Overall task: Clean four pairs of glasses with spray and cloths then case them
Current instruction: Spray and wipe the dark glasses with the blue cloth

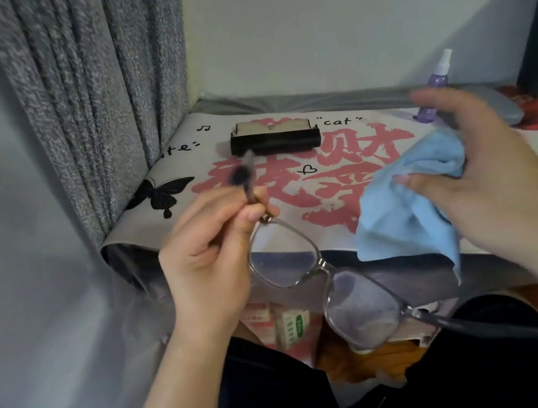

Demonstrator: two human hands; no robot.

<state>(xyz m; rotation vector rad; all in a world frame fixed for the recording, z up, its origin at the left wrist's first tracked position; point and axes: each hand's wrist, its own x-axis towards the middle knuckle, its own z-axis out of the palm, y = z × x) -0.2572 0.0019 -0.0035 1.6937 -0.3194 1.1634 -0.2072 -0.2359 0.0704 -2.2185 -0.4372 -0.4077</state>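
Printed worktop [369, 113] | left hand [206, 257] pinches glasses [327, 282] by temple — lenses stay untouched | right hand [484, 173] fingers loosely curled round blue cloth [403, 209] — ready to wipe

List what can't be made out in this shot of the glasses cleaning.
- Spray bottle, head view: its lower part is hidden behind the right hand.
- Left hand grip on the glasses: the temple tip is motion-blurred.
- Open case: contents too dim to tell.
- Items at the right edge are cut off.
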